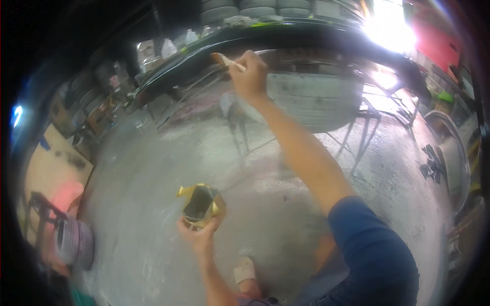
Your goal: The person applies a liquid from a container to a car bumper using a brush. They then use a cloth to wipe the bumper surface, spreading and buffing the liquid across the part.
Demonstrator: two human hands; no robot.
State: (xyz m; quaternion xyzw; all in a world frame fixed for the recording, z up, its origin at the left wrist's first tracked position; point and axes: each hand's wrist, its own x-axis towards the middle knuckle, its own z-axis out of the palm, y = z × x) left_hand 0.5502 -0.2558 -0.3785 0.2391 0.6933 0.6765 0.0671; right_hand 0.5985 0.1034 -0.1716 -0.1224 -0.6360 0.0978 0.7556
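My right hand [250, 76] is stretched far forward, its fingers closed round the handle of a paintbrush [223, 59] with brownish bristles. The bristles are at the near edge of a long, glossy black panel [316, 40]; whether they touch it I cannot tell. Lower down, left of the middle, my left hand [201, 233] grips a cut-open gold container [217, 201]. Its inside looks dark, and a flap of its rim sticks out to the left. What lies in the bottom cannot be made out.
Below the panel stands a large pale rounded object [314, 99], near thin metal stand legs [365, 135]. Stacked tires [252, 9] line the back. White bottles [169, 48] stand beyond the panel at left. More tires [76, 242] sit at lower left on the concrete floor [138, 204].
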